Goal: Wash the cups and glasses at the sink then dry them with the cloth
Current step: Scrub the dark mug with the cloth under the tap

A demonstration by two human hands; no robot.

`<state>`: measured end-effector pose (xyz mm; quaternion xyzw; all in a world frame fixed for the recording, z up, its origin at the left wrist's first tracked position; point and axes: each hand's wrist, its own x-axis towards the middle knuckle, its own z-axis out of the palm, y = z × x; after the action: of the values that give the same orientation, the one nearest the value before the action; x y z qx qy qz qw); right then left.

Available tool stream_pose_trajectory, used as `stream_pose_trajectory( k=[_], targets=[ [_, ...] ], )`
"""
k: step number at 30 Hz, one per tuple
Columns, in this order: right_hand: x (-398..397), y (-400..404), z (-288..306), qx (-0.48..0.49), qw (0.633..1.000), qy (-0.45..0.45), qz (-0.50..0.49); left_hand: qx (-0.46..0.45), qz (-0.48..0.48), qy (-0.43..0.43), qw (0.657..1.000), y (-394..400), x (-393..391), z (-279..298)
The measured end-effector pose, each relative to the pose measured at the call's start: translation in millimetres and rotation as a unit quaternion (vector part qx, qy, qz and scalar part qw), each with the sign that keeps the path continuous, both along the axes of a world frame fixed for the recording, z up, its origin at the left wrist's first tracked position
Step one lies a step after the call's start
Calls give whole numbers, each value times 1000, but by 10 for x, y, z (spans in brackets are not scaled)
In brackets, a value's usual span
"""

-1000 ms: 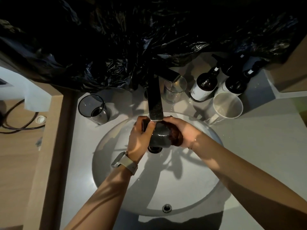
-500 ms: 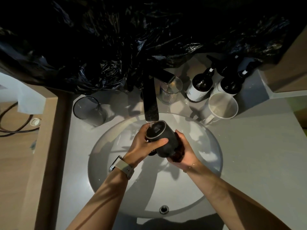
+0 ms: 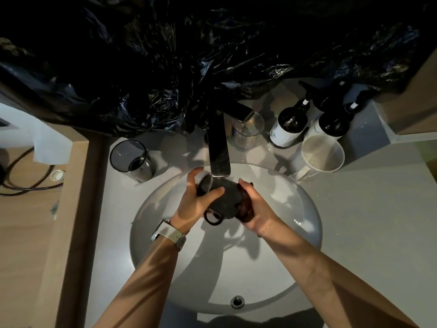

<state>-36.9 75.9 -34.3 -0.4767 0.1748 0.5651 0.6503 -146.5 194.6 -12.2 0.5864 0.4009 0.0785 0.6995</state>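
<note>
From your head camera, you hold a dark mug [image 3: 222,197] on its side over the sink [image 3: 307,221], just under the end of the faucet spout [image 3: 218,150]. Your left hand [image 3: 197,202] curls round the mug near its rim, thumb across the body, the mouth turned to the left and the handle hanging below. Your right hand [image 3: 256,209] wraps the base end and presses a dark reddish cloth or sponge [image 3: 244,209] against it — which of the two it is, the light does not let you tell. Water from the spout cannot be made out. This looks like the washing step on the first piece, with drying not yet begun. On the counter wait a dark tumbler [image 3: 132,159] to the left, a clear glass [image 3: 247,132] behind the faucet, and a white mug [image 3: 319,156] to the right beside two pump bottles [image 3: 314,121]. The next move likely calls for turning the mug to reach its inside — keep a firm hold, since wet glaze can slip.
</note>
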Motion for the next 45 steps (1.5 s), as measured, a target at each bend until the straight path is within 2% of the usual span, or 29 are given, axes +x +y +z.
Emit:
stream_pose_trajectory(
  k=[3, 6, 8, 12, 14, 19, 23, 25, 27, 29, 31, 34, 36, 40, 45],
  targets=[
    [-23, 117, 248, -29, 987, -138, 76, -225, 59, 16, 972, -60, -104, 21],
    [-87, 320, 494, -43, 955, -258, 140, -430, 172, -10, 886, -113, -157, -10],
    [-82, 408, 599, -49, 953, -264, 139, -503, 201, -8, 841, -123, -168, -27],
    [-5, 365, 699, -69, 964, -250, 54, -579, 199, -36, 790, -38, -247, -112],
    [44, 261, 693, -88, 954, -282, 43, -597, 185, -42, 780, 16, -258, -165],
    [100, -139, 738, -99, 953, -287, 4, -571, 178, -30, 801, -68, -81, -113],
    [111, -345, 874, -101, 944, -313, -8, -610, 174, -11, 773, -139, 85, -115],
    [125, -370, 926, -108, 926, -363, -8, -631, 165, -19, 758, -140, 123, -125],
    [169, -372, 992, -103, 875, -473, 20, -646, 162, -22, 746, -143, 130, -155],
    [251, -331, 1096, -104, 781, -613, 61, -650, 164, -16, 742, -131, 117, -189],
    [351, -214, 1250, -120, 687, -709, 103, -658, 172, -14, 733, -109, 98, -202],
    [429, 16, 1455, -127, 598, -776, 152, -657, 185, -17, 731, -104, 56, -195],
    [434, 126, 1503, -126, 561, -802, 163, -660, 197, -21, 725, -104, 24, -180],
    [384, 199, 1431, -135, 587, -777, 183, -653, 225, -28, 723, -91, -16, -192],
    [325, 115, 1315, -160, 623, -742, 191, -604, 216, -28, 766, -118, -81, -53]
  ],
)
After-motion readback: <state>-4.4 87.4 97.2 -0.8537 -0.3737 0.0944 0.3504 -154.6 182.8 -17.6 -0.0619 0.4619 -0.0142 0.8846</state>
